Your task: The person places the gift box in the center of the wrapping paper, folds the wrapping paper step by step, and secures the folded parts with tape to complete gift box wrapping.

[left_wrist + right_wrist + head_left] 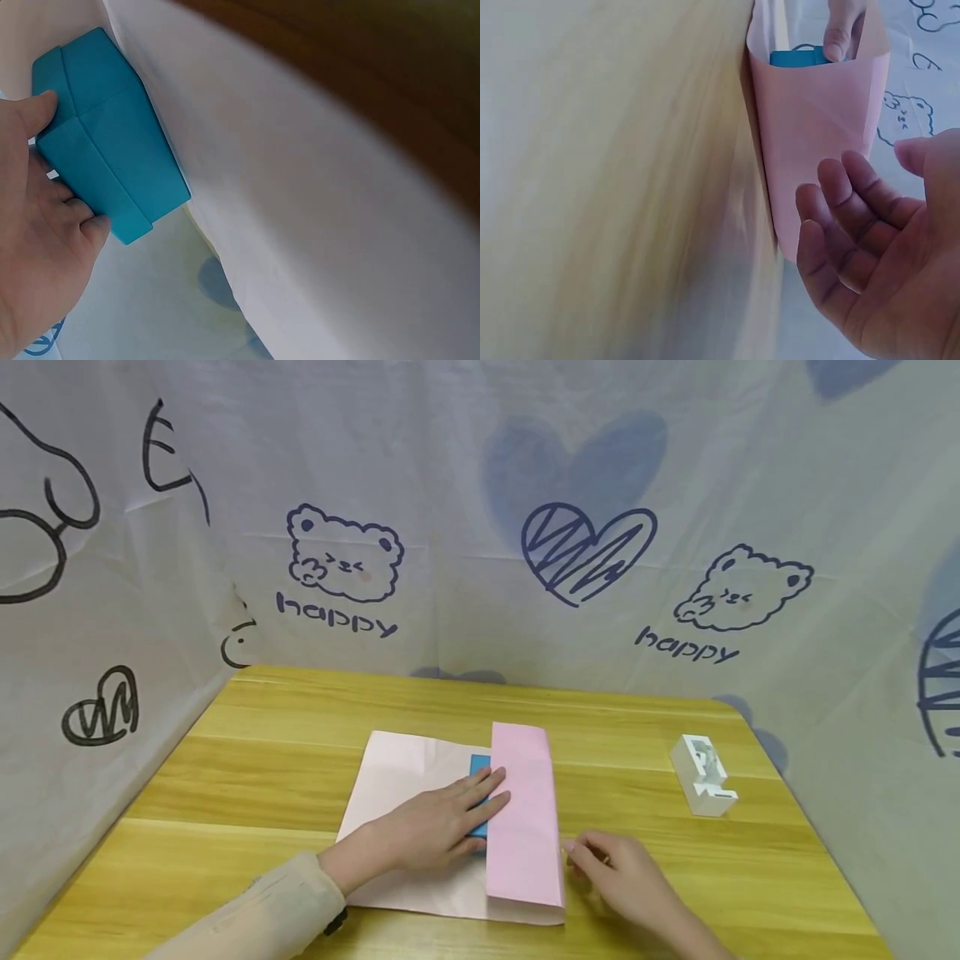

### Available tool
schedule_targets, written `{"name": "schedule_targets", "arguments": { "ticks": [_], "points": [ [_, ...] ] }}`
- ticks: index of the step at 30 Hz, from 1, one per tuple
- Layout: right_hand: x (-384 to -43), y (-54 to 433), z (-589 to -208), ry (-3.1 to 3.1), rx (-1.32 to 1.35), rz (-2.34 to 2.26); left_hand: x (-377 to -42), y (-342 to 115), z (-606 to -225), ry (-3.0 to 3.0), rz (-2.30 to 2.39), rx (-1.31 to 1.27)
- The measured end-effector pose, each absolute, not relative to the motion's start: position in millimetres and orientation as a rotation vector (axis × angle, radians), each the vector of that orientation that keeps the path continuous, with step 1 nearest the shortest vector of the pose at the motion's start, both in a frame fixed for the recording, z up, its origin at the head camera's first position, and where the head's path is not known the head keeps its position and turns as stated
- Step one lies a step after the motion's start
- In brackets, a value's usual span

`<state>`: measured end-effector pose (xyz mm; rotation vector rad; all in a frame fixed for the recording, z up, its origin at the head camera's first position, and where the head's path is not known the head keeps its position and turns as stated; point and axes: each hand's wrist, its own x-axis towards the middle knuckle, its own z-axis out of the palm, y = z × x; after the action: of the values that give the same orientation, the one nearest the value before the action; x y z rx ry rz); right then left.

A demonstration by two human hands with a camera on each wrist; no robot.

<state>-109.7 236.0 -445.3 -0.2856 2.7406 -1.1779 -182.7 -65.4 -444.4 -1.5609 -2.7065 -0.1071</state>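
Note:
A sheet of pink paper [525, 827] lies on the table, its right side folded over leftward. Partly under this flap sits a teal lidded box [124, 135], of which the head view shows only a blue strip [480, 766]. My left hand [431, 827] rests across the box from above, with extended fingertips on the flap's edge. In the left wrist view its thumb touches the lid's rim. Beside the paper's right fold, my right hand [618, 872] holds nothing. Its fingers bend loosely, apart from the paper, in the right wrist view [885, 247].
A white tape dispenser [703, 777] stands at the right of the wooden table [247, 760]. White cloth [450, 485] with printed hearts and bears hangs behind the table and at both sides.

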Motion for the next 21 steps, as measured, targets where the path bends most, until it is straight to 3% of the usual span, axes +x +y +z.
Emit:
{"name": "schedule_targets", "arguments": {
  "ticks": [9,21],
  "points": [
    [-119,222,-450,2.529,-0.062,-1.399,-182,-66,-444,-2.708,-0.126,-1.560],
    [-119,220,-451,2.551,-0.181,-1.363,-182,-65,-445,-2.695,-0.101,-1.547]
  ]
}}
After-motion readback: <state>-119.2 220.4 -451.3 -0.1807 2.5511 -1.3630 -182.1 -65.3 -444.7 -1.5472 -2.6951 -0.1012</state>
